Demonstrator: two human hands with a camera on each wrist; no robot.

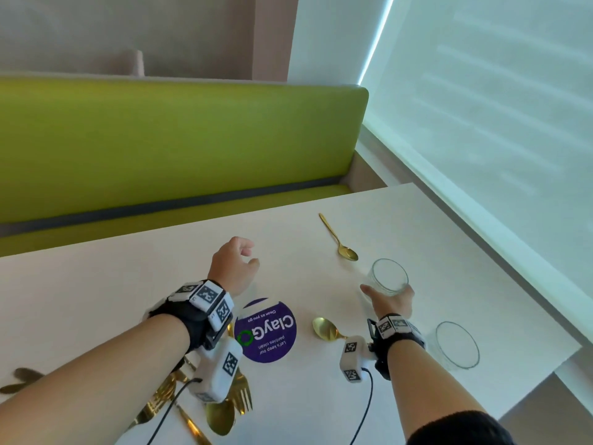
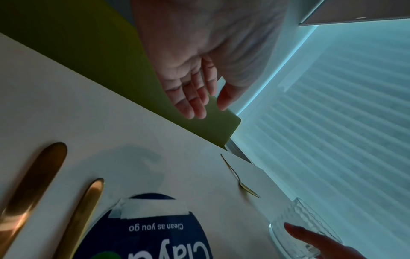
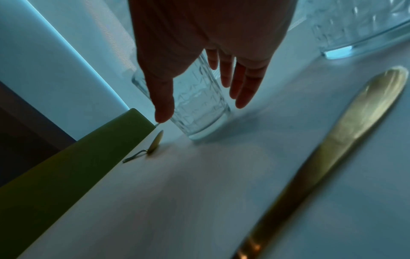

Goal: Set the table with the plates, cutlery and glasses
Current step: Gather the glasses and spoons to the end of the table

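A clear ribbed glass (image 1: 390,276) (image 3: 199,105) stands upright on the white table (image 1: 128,284). My right hand (image 1: 386,289) (image 3: 201,110) spans it, thumb on the left and straight fingers on the right; a firm grip is not visible. My left hand (image 1: 252,255) (image 2: 209,108) hovers above the table, fingers loosely curled and empty. A small gold spoon (image 1: 340,237) (image 2: 240,178) lies beyond the glass. A larger gold spoon (image 1: 325,329) lies beside my right wrist. A second glass (image 1: 457,345) stands near the right edge. Gold forks and spoons (image 1: 224,406) lie heaped under my left forearm.
A round purple sticker (image 1: 266,332) is fixed to the table's middle. A green bench (image 1: 160,139) runs along the far side. A window blind (image 1: 481,123) closes off the right, just past the table's edge. Two gold handles (image 2: 33,175) lie left of the sticker.
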